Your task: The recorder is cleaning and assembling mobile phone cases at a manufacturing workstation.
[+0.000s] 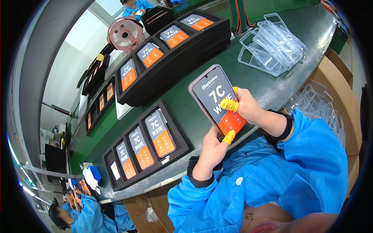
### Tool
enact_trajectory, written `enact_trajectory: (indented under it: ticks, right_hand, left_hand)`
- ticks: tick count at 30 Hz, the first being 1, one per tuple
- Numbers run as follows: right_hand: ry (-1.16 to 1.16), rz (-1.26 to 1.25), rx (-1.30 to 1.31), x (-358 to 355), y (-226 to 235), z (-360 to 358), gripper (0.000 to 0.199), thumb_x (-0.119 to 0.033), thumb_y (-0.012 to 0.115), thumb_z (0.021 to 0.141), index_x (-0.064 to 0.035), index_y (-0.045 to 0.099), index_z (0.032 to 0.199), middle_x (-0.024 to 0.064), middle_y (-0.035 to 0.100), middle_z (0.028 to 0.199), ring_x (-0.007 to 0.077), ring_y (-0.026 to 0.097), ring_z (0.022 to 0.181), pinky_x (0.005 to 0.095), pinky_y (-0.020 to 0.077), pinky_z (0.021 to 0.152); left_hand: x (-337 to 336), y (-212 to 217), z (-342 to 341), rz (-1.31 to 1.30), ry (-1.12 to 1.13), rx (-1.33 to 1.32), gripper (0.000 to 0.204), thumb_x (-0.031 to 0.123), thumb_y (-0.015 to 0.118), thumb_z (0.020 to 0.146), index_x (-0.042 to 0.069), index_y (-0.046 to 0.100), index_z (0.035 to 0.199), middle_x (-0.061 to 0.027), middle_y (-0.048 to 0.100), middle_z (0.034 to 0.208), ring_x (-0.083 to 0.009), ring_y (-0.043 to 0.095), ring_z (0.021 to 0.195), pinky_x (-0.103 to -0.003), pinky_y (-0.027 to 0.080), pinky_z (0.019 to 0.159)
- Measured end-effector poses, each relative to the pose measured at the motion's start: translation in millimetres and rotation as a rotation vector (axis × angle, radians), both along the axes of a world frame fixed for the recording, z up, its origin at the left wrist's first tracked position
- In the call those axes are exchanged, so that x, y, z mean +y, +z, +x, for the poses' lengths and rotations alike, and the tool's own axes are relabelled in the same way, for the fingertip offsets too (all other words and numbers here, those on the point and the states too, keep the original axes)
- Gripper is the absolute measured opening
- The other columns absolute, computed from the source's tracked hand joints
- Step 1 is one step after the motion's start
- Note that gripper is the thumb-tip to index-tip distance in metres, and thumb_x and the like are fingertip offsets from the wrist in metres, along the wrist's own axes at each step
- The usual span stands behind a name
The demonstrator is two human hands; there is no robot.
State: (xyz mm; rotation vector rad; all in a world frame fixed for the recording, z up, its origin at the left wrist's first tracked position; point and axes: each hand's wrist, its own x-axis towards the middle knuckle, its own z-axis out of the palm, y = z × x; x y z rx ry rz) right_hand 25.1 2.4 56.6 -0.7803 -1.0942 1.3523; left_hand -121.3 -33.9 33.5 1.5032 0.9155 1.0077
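Smartphone with a grey-and-orange film on its face is held up over the bench, just right of the near black foam tray; biggest thing around is the green workbench, which runs under that tray and well past its right end; then there's a stack of black foam trays just beyond the near tray, four film-covered phones showing in the top one; a jumbled heap of clear phone cases lies well off to the near tray's right; a pinkish fan stands way behind it; left hand and right hand are both curled snugly round the phone, left one at the bottom end, right one on its right side with the thumb over the face; can't tell what the fingers underneath are doing tbh; three film-covered phones sit in the near tray's slots, plus a white slip in its leftmost slot; smallest bits are the yellow finger cots, right of the tray, on both thumbs.
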Motion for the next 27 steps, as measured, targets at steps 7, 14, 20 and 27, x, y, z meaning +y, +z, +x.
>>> enact_trajectory:
  ticks: [7,14,20,27]
  right_hand:
    - [-0.097,-0.022,-0.131,2,-9,-6,0.041,-0.022,0.071,0.068,0.0034,0.052,0.093,0.0062,0.059,0.085,0.0083,0.054,0.076,0.0230,0.0452,0.068]
    - [-0.117,0.052,-0.112,0,-1,-12,0.041,-0.022,0.072,0.066,0.0037,0.052,0.092,0.0063,0.059,0.083,0.0086,0.054,0.074,0.0232,0.0453,0.068]
    - [-0.102,0.260,-0.129,-4,19,-35,0.037,-0.019,0.071,0.067,0.0018,0.053,0.091,0.0052,0.060,0.081,0.0084,0.054,0.073,0.0226,0.0455,0.066]
    - [0.001,0.466,-0.094,10,13,-88,0.037,-0.024,0.071,0.067,0.0013,0.053,0.087,0.0066,0.061,0.078,0.0106,0.057,0.069,0.0215,0.0458,0.062]
  left_hand:
    - [-1,-13,3,0.094,0.210,0.050,0.012,0.002,0.052,0.078,-0.003,0.050,0.089,-0.0054,0.060,0.073,-0.0115,0.056,0.070,-0.026,0.043,0.060]
    - [-8,-3,-3,-0.148,-0.030,0.067,0.021,0.005,0.050,0.082,-0.001,0.049,0.102,-0.0052,0.059,0.087,-0.0120,0.056,0.077,-0.024,0.044,0.067]
    - [-7,-6,-10,0.204,0.321,0.274,0.014,0.004,0.054,0.074,0.000,0.056,0.088,-0.0110,0.061,0.070,-0.0170,0.060,0.065,-0.027,0.046,0.058]
    - [-5,-9,-48,0.397,0.568,0.267,0.016,0.005,0.058,0.073,-0.001,0.055,0.087,-0.0177,0.059,0.068,-0.0295,0.060,0.064,-0.032,0.045,0.055]
